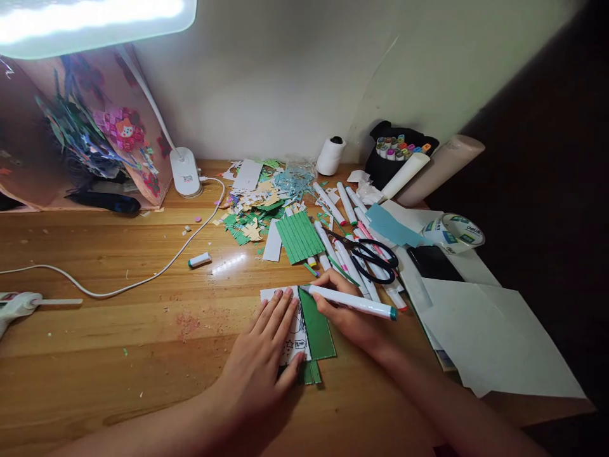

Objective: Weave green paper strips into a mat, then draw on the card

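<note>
My right hand (345, 304) is closed round a white marker (359, 301) with a teal end, its tip at the top edge of a green piece of card (318, 327). Flat on a white paper (304, 336) with black doodles lies my left hand (264, 336), fingers stretched out. The white paper covers the left part of the green card, and a narrow green strip (311, 373) sticks out below. A white marker cap (199, 259) with a teal end rests on the table to the left. What lies under my left palm is hidden.
Black-handled scissors (375, 260) lie on several loose markers (330, 203) beside a lined green square (301, 236). Paper scraps (257, 203) are heaped behind. At right are a tape roll (454, 233) and white sheets (499, 330); a white cable (157, 273) crosses the left.
</note>
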Motion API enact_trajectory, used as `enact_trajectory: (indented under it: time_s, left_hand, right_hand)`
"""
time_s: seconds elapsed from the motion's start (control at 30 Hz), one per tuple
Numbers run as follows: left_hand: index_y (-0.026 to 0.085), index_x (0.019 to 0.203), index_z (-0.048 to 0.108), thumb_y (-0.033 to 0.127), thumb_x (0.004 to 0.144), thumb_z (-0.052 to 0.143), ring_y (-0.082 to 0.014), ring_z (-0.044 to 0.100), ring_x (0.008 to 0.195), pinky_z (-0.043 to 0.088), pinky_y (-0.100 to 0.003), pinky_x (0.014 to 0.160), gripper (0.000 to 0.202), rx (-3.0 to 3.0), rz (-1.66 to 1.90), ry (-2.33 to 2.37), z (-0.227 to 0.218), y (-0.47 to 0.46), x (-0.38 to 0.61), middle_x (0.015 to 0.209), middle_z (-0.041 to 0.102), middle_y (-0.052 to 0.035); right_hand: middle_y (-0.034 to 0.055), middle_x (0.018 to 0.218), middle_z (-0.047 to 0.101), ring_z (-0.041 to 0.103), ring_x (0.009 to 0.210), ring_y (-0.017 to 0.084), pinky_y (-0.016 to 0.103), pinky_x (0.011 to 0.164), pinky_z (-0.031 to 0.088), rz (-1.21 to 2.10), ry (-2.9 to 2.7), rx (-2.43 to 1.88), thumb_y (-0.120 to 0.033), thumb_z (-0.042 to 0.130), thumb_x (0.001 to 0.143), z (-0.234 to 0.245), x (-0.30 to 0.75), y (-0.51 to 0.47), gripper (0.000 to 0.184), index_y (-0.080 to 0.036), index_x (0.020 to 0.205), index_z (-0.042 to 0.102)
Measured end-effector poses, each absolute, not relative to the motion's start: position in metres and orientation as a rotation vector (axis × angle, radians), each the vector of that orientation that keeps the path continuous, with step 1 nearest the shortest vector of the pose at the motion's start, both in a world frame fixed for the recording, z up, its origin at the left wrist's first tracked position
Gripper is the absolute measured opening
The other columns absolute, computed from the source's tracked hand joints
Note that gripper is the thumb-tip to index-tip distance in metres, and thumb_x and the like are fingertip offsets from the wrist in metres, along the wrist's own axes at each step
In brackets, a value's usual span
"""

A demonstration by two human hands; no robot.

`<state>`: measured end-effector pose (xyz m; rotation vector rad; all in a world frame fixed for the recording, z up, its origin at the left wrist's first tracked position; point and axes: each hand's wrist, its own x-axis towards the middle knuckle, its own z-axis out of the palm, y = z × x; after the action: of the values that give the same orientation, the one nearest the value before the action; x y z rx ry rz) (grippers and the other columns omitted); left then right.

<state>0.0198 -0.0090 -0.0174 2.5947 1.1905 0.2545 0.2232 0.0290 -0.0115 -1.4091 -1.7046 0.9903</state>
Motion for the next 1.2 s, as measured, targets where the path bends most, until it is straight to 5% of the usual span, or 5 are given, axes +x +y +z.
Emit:
enact_trajectory:
  time_s: [1.2]
  left_hand:
    - [0.017,0.151,0.003,0.036,0.093,0.042,-0.0232,0.017,0.142,0.022,-0.042,0.116,0.072,2.565,0.313,1.179,-0.0163,-0.0090,0.0200,0.155,0.018,-0.0061]
  right_hand:
    - [-0.0008,0.079,0.057,0.054,0.072,0.015,0.026,0.064,0.040,1.001,-1.732,-1.399,-0.024,0.053,0.086,-0.0098,0.2248,0.0279,0.003,-0.021,0.085,0.053]
